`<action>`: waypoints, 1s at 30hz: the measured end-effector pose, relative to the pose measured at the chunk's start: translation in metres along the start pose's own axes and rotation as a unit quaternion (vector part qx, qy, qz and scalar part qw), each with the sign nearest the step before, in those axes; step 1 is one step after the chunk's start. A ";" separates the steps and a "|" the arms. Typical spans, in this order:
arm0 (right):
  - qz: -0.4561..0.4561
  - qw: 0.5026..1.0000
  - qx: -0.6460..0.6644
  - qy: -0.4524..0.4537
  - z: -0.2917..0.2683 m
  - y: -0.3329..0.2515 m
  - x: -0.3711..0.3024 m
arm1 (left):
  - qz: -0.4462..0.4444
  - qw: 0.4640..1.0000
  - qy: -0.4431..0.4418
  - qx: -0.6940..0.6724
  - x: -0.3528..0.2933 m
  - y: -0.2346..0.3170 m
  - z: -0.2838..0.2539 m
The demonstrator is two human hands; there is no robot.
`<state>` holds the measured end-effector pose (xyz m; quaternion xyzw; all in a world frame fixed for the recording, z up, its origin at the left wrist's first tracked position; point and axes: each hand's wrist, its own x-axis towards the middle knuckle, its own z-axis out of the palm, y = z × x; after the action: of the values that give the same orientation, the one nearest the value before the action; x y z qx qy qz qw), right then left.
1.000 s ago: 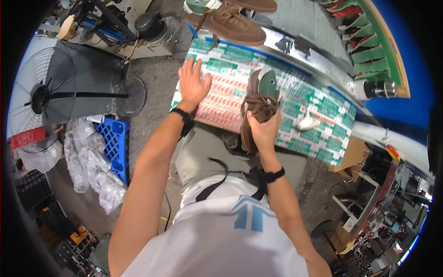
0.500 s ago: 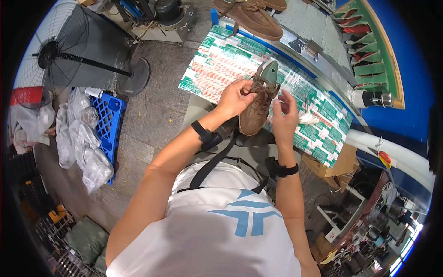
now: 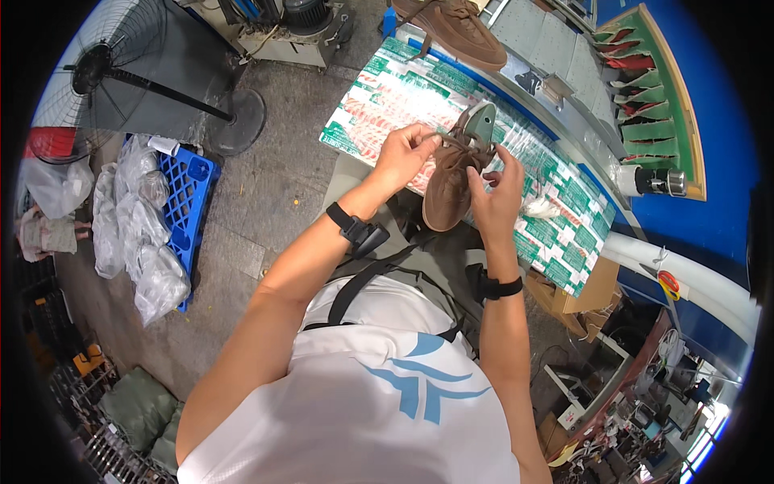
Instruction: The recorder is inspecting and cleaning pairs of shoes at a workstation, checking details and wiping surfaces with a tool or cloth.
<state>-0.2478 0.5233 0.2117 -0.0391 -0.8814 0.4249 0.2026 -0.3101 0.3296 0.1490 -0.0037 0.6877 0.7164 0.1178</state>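
A brown lace-up shoe point(image 3: 446, 198) lies in front of me, toe toward me, with a grey-green insole or lining showing at its heel end. Its brown shoelace point(image 3: 459, 148) spreads to both sides over the tongue. My left hand point(image 3: 405, 156) pinches the lace between thumb and forefinger on the shoe's left. On the right, my right hand point(image 3: 499, 194) has curled fingers at the lace's other side, its thumb near the shoe's edge. Under the shoe is a board covered in green-and-white printed wrap point(image 3: 379, 105).
More brown shoes point(image 3: 463, 34) rest beyond the board, beside a grey conveyor-like surface point(image 3: 542, 44). A white bundle point(image 3: 541, 207) lies on the board's right. Off to the left are a blue plastic pallet point(image 3: 187, 202), plastic-bagged items point(image 3: 145, 218) and a standing fan point(image 3: 93, 68).
My hands have spread the lace apart: the left now draws it outward to the left, and the right has closed in on the lace at the shoe's right. The view has shifted slightly.
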 end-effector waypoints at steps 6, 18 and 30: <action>-0.044 0.992 -0.105 -0.045 -0.002 0.015 0.000 | -0.004 0.992 -0.054 -0.112 -0.021 0.003 0.002; 0.152 0.982 0.074 -0.080 -0.001 0.023 -0.015 | -0.132 0.971 0.014 -0.199 -0.027 0.022 -0.004; 0.044 0.998 -0.048 -0.025 -0.013 0.015 -0.004 | 0.213 0.932 -0.069 0.286 -0.058 0.013 -0.010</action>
<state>-0.2405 0.5413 0.2064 -0.0769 -0.9030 0.3915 0.1595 -0.2573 0.3099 0.1708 0.2261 0.8380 0.4966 0.0054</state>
